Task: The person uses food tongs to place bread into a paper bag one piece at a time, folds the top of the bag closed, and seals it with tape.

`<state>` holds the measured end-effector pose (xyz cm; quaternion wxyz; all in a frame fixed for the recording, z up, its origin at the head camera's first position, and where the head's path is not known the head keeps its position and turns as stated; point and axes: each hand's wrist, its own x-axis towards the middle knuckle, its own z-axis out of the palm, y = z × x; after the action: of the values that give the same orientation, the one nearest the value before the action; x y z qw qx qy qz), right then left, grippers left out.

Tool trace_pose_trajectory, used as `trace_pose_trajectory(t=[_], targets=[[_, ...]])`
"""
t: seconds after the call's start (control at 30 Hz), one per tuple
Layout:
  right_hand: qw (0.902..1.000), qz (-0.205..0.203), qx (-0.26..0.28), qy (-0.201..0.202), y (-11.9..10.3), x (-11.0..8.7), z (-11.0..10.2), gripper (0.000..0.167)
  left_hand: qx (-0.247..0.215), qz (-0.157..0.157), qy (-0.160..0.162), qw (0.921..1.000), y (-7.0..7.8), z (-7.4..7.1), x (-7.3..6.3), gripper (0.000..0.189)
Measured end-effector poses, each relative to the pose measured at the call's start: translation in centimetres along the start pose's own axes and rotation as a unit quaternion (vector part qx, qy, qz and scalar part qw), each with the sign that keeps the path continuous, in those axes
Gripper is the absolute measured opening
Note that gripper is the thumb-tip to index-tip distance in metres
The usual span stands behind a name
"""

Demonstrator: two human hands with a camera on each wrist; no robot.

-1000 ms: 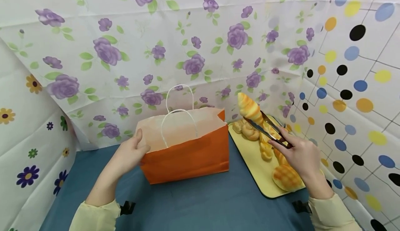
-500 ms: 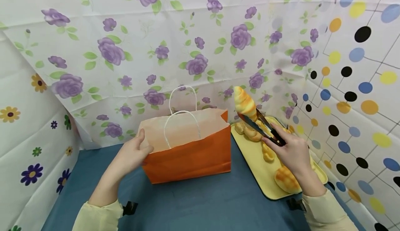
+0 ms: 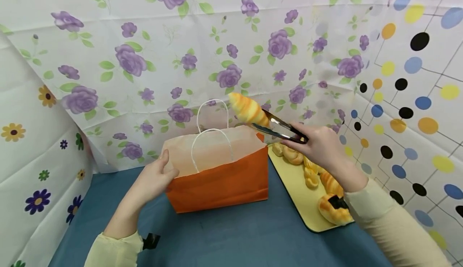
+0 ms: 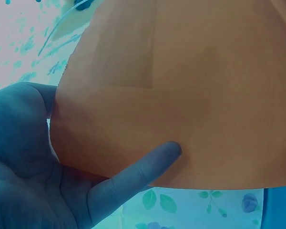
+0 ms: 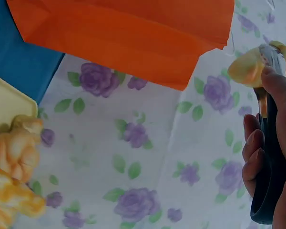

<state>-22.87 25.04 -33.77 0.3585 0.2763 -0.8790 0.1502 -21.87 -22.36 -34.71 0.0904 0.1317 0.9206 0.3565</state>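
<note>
An orange paper bag (image 3: pixel 220 188) with white twisted handles stands upright, its top gaping. My left hand (image 3: pixel 153 178) pinches its left rim; in the left wrist view the thumb (image 4: pixel 150 164) lies against the bag's pale side (image 4: pixel 195 105). My right hand (image 3: pixel 320 146) grips black-handled tongs (image 3: pixel 285 130). Between the tongs' tips is a spiral bread roll (image 3: pixel 247 108), raised over the bag's right back rim. The right wrist view shows fingers wrapped round the tongs' handle (image 5: pixel 269 176), with the roll (image 5: pixel 248 69) at the far end.
A yellow tray (image 3: pixel 294 194) right of the bag carries several breads, among them a round scored bun (image 3: pixel 330 210) and a twisted one (image 3: pixel 311 176). The right forearm passes over the tray's near right part. A flowered cloth (image 3: pixel 202 58) rises behind the blue table (image 3: pixel 217 239).
My right hand has carried the tongs and bread roll leftward and slightly up, from above the tray to over the bag's rim. My left hand has kept its hold on the bag.
</note>
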Motion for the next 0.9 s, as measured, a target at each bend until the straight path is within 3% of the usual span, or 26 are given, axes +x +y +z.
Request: trace_pose_trajectory(t=[0.1,0.2,0.3,0.43,0.5,0.6,0.77,0.9], targets=[[0.9973,-0.058,-0.032,-0.032,-0.2,2.7,-0.2,0.043,-0.006,-0.004,-0.001,1.0,0.1,0.0,0.0,0.088],[0.9861,-0.126,-0.079,-0.073,-0.8,5.2,-0.6,0.05,-0.018,-0.011,-0.005,0.9998,0.2,0.0,0.1,0.089],[0.9641,-0.196,-0.122,-0.131,-1.9,7.9,-1.1,0.054,-0.022,-0.017,-0.006,0.9996,0.2,-0.1,0.1,0.091],[0.9239,-0.264,-0.167,-0.222,-3.7,11.0,-1.5,0.05,-0.015,-0.019,-0.004,0.9997,0.2,-0.1,0.1,0.092],[0.9063,-0.278,-0.185,-0.259,-4.6,12.0,-1.4,0.05,-0.016,-0.02,-0.005,0.9997,0.2,-0.1,0.1,0.092],[0.8924,-0.29,-0.195,-0.285,-5.8,12.9,-0.8,0.053,-0.014,-0.024,-0.005,0.9996,0.1,-0.1,0.2,0.092],[0.89,-0.291,-0.167,-0.309,-6.9,13.3,0.0,0.049,-0.009,-0.024,-0.003,0.9997,0.1,-0.2,0.3,0.091],[0.8806,-0.279,-0.16,-0.348,-7.2,12.9,0.1,0.046,-0.012,-0.026,-0.007,0.9996,0.1,-0.1,0.3,0.093]])
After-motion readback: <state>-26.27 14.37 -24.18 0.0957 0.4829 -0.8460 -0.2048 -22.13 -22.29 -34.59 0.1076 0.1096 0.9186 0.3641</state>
